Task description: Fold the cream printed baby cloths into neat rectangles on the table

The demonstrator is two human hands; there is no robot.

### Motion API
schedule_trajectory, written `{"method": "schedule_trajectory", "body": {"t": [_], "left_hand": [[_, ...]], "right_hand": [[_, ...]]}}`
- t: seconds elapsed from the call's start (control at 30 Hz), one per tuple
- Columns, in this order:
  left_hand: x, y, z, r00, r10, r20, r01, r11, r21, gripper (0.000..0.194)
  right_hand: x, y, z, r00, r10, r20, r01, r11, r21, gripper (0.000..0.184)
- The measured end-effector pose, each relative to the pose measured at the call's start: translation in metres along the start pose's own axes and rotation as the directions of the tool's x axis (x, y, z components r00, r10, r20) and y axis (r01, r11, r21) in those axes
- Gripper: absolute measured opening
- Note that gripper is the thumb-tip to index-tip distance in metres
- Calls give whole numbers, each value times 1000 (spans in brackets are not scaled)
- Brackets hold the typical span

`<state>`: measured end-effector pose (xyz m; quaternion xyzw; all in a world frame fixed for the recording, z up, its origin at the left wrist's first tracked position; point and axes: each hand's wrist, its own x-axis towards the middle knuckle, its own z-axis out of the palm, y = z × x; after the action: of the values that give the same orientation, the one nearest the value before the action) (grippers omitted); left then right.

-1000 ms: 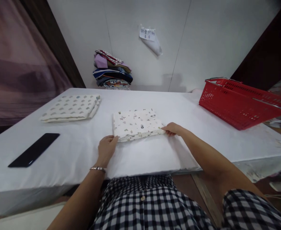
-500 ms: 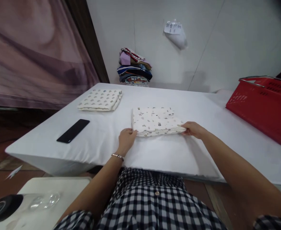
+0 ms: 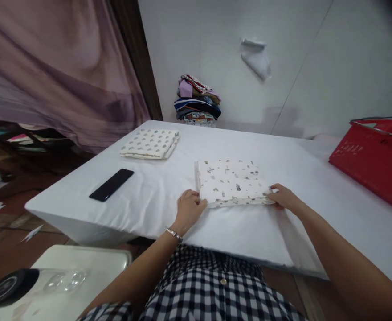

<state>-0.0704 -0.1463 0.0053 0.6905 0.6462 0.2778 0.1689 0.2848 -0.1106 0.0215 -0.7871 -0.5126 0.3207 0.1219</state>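
Note:
In front of me a folded white cloth [image 3: 232, 180] with small grey-green and black prints lies on the white-covered table [image 3: 149, 191]. My left hand [image 3: 189, 207] is closed at its near left corner, the thumb against the edge. At the near right corner my right hand [image 3: 280, 197] pinches the layered edge between thumb and fingers; some of its fingers are hidden under or behind the cloth. A second folded cloth [image 3: 151, 143], cream with grey-green spots, rests at the back left.
A black phone [image 3: 112, 184] lies at the left of the table. At the right stands a red basket [image 3: 376, 160] with a metal handle. A pile of folded clothes [image 3: 198, 100] is by the wall. A white stool [image 3: 92, 267] holding clear plastic stands at lower left.
The folded cloth is slightly nearer me, with both hands still at its near corners. The view has shifted, so everything sits lower and further right in the picture.

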Motion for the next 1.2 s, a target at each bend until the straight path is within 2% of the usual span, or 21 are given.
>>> {"method": "schedule_trajectory", "body": {"t": [0.07,0.1,0.17,0.23,0.27,0.3,0.37,0.43,0.6,0.73,0.8,0.83,0.9,0.97,1.07,1.13,1.2], "left_hand": [[-1,2,-1,1000,-8,1,8,1000,0,30],[-2,3,-2,1000,-12,-3,12,1000,-2,30],[-3,5,-2,1000,-18,-18,18,1000,-7,30],[-4,6,-3,999,-15,-31,15,1000,-10,29],[-4,6,-3,999,-11,-35,11,1000,-11,29],[-4,6,-3,999,-7,-36,6,1000,-11,29],[-4,6,-3,999,0,-39,-1,1000,-13,28],[-4,6,-2,999,-1,-41,0,1000,-8,28],[-4,1,-5,1000,16,4,-16,999,44,30],[11,7,-25,984,49,173,-81,979,187,32],[28,20,-34,983,89,163,-135,946,295,30],[38,28,-36,983,142,112,-172,927,332,31],[57,44,-29,961,275,32,-268,895,357,42],[73,51,-12,943,328,63,-329,880,344,53],[84,42,19,959,223,174,-267,915,301,66],[84,30,33,967,172,190,-220,936,276,71],[82,22,38,969,171,178,-215,938,273,72]], "right_hand": [[-3,-8,-3,988,-127,-83,108,972,-207,53],[-6,-15,-4,965,-226,-133,182,942,-283,53],[-14,-34,1,875,-444,-194,360,864,-353,49],[-23,-53,12,762,-629,-155,551,755,-356,47],[-27,-61,20,719,-688,-98,619,698,-360,49],[-30,-67,28,700,-714,-22,656,655,-374,53],[-31,-71,44,719,-683,133,663,614,-428,60],[-30,-68,55,759,-614,217,632,615,-471,66],[-26,-60,59,776,-584,239,617,621,-483,70],[-30,-66,53,781,-569,257,617,639,-459,70],[-32,-69,52,784,-558,271,616,647,-449,70],[-33,-70,51,787,-552,276,613,650,-449,70],[-33,-71,51,796,-537,281,603,655,-456,70],[-33,-70,52,796,-536,281,602,654,-458,69],[-34,-66,53,788,-551,274,611,651,-451,70],[-34,-66,52,790,-547,278,611,657,-441,70],[-34,-72,49,797,-521,306,604,680,-416,70]]}}
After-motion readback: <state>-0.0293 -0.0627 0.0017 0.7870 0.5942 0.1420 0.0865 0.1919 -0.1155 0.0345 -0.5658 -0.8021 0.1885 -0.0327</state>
